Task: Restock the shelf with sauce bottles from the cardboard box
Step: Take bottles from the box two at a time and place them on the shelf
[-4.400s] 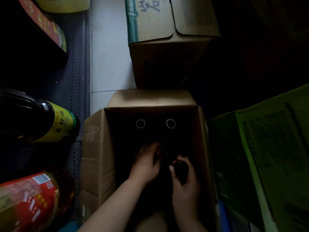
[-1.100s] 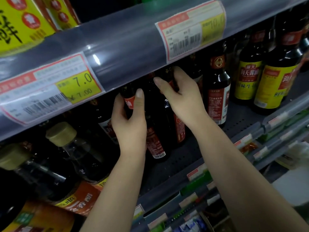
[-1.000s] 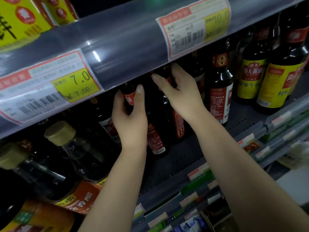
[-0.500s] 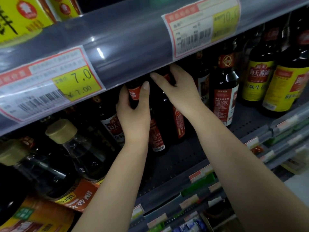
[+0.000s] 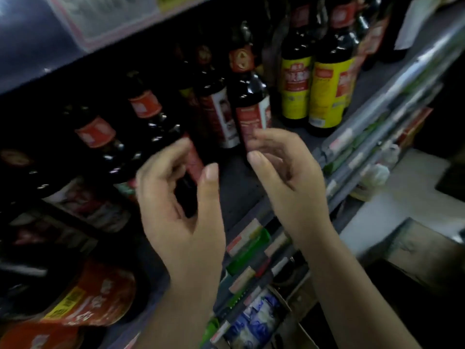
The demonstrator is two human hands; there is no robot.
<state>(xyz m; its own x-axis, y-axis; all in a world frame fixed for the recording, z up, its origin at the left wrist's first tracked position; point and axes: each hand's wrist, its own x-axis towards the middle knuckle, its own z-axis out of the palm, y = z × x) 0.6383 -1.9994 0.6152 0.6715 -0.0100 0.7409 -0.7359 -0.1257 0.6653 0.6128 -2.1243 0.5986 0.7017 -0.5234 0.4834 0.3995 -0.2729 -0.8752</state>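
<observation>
Head view: left hand (image 5: pixel 176 212) and right hand (image 5: pixel 286 177) hover mid-frame before the shelf (image 5: pixel 241 197), fingers loosely apart, holding nothing. Red-labelled sauce bottles (image 5: pixel 148 137) stand upright at centre left. Some restocking looks done; cardboard box unseen.

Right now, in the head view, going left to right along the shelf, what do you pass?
Orange-labelled jug → red-capped dark bottles → left hand → right hand → yellow-labelled bottles.

A shop: price-tagged shelf (image 5: pixel 392 102) edges, rows of sauce bottles (image 5: pixel 327 91)
</observation>
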